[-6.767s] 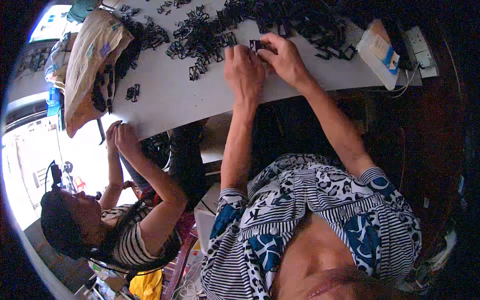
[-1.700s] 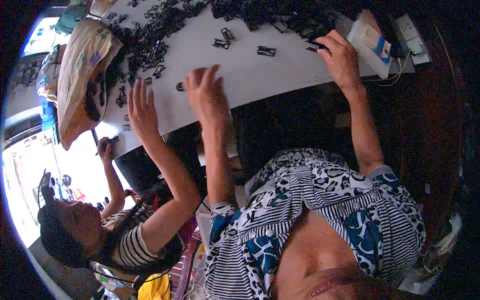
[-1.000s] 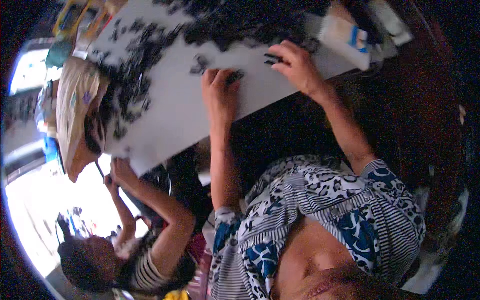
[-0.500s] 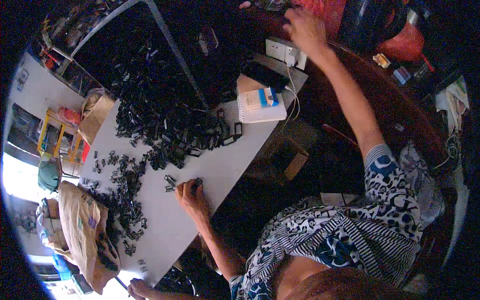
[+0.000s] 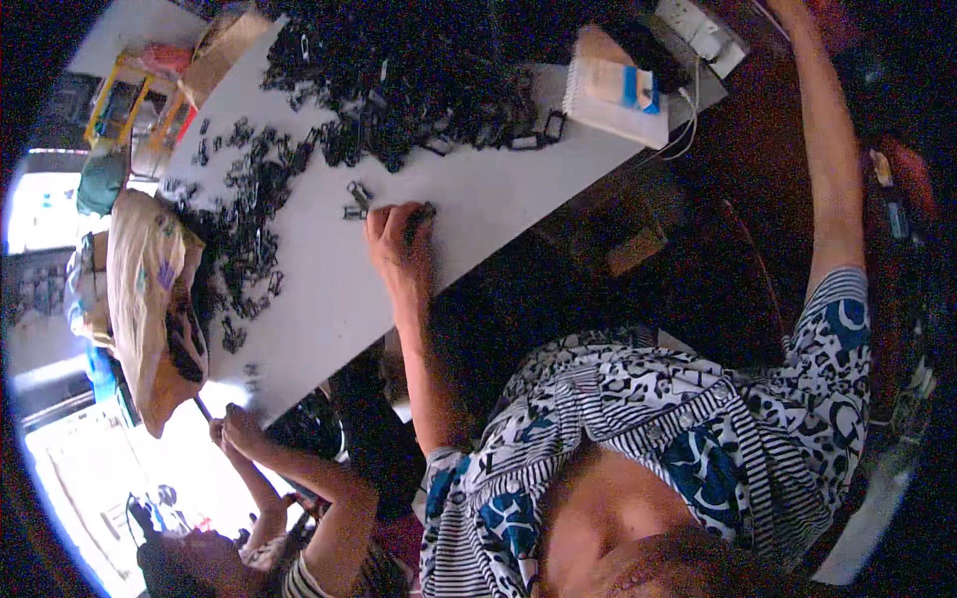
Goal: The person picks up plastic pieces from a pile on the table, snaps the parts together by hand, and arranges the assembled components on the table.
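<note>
At the far left, a tan bag (image 5: 145,289) is seen standing by the table's end, and below it a co-worker's hands (image 5: 237,429) are held close together beside the corner of the white table (image 5: 329,314); half a second ago only one of them was shown, and more has been brought into view as the camera was swung back. Next to the bag, a scatter of black frames (image 5: 249,189) is spread, joined farther up by a dense heap (image 5: 399,90); no clear change can be made out in either. Nearer the front edge, two loose frames (image 5: 356,212) are found just beside the left hand, much as they were a moment earlier. The left hand (image 5: 399,239) itself has been kept in place, its fingers bent around a dark piece (image 5: 426,211), which appears to be gripped at the tabletop, its shape mostly covered. Farther right, beyond a notepad (image 5: 648,132) and a socket strip (image 5: 703,40), the right forearm (image 5: 832,169) is stretched away from the table. That is the main change: a second ago a black piece was held over the table by the right hand, whereas now that hand is lost past the upper edge and its grip cannot be told. Two-handed handling is thereby judged to be paused, the dark piece being minded by the left hand alone.
</note>
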Demonstrator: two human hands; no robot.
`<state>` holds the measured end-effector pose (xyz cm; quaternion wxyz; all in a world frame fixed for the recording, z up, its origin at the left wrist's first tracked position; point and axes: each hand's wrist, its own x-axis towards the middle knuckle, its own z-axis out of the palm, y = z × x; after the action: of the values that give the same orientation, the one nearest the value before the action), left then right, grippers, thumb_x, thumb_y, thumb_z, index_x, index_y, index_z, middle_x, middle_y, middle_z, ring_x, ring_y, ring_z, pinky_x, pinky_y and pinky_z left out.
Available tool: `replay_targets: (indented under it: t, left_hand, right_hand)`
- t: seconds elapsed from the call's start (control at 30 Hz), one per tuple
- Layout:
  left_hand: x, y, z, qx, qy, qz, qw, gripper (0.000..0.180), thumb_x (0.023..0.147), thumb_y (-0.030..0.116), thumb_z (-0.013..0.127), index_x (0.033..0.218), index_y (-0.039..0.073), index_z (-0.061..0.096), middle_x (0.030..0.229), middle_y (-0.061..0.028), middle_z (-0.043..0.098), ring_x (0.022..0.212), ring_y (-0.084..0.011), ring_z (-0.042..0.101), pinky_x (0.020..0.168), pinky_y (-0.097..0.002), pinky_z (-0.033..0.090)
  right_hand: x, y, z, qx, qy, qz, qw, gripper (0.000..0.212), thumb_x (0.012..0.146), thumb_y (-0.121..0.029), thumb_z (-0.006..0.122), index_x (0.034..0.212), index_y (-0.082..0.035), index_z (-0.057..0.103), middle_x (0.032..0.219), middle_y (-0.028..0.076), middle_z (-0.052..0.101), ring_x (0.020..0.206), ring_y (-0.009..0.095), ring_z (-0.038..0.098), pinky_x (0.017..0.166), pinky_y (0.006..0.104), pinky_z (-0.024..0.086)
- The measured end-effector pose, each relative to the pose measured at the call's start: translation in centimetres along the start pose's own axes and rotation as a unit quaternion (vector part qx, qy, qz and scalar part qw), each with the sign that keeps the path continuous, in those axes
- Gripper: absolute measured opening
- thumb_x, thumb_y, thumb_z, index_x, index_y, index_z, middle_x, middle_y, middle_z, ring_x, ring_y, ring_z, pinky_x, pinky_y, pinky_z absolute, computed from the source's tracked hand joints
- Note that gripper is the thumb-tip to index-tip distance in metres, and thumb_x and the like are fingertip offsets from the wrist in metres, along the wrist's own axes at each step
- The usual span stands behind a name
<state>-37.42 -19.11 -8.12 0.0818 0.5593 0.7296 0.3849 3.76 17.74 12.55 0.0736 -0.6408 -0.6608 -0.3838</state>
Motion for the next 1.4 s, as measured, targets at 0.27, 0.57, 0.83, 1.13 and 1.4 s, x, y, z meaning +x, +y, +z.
replay_targets:
  t: [0.27, 0.57, 0.83, 1.13, 1.4]
  left_hand:
    - [-0.6, -1.7, 0.7, -0.005, 0.054, -0.042, 0.998, 0.042, 0.065, -0.002, 0.072, 0.105, 0.005, 0.06, 0.103, -0.0126, 0.053, 0.091, -0.0284, 0.054, 0.078, -0.0365, 0.046]
    - [-2.3, -5.0, -1.2, 0.012, 0.114, -0.034, 0.993, 0.037, 0.068, -0.005, 0.069, 0.103, 0.006, 0.062, 0.096, -0.0092, 0.057, 0.084, -0.0225, 0.057, 0.074, -0.0311, 0.047]
    - [-4.2, -0.3, -0.8, -0.427, 0.042, -0.143, 0.892, 0.019, 0.083, -0.001, 0.06, 0.102, -0.003, 0.061, 0.09, -0.0064, 0.063, 0.079, -0.0114, 0.057, 0.07, -0.0251, 0.048]
    - [-5.6, -2.6, -1.1, -0.37, 0.035, -0.183, 0.91, 0.011, 0.082, -0.001, 0.061, 0.093, -0.001, 0.059, 0.083, -0.0048, 0.061, 0.075, -0.0111, 0.057, 0.066, -0.0241, 0.048]
    - [-5.8, -3.3, -2.4, -0.331, -0.013, -0.209, 0.92, 0.02, 0.079, -0.002, 0.062, 0.098, 0.001, 0.06, 0.083, -0.0051, 0.061, 0.073, -0.0129, 0.057, 0.064, -0.0267, 0.048]
  right_hand:
    - [-23.2, -22.0, -4.1, 0.545, -0.036, -0.363, 0.755, 0.019, 0.072, -0.012, 0.068, 0.087, -0.004, 0.058, 0.086, 0.009, 0.054, 0.087, 0.029, 0.058, 0.07, 0.0394, 0.048]
    - [-28.1, -29.0, -7.1, 0.675, -0.159, -0.257, 0.673, 0.018, 0.071, 0.001, 0.07, 0.084, -0.002, 0.058, 0.09, 0.004, 0.053, 0.082, 0.018, 0.058, 0.067, 0.0327, 0.048]
    - [-32.7, -32.6, -14.1, 0.826, -0.353, -0.142, 0.416, 0.025, 0.073, -0.011, 0.072, 0.091, 0.004, 0.061, 0.082, 0.007, 0.058, 0.083, 0.019, 0.059, 0.079, 0.0317, 0.048]
    - [-35.0, -33.1, -16.2, 0.751, -0.145, -0.21, 0.609, 0.035, 0.076, -0.012, 0.067, 0.109, -0.004, 0.06, 0.104, 0.016, 0.056, 0.096, 0.036, 0.058, 0.086, 0.0412, 0.048]
    - [-33.9, -32.4, -14.3, 0.609, -0.116, -0.427, 0.658, 0.042, 0.067, -0.004, 0.072, 0.108, -0.005, 0.062, 0.103, 0.012, 0.055, 0.095, 0.028, 0.059, 0.079, 0.0347, 0.051]
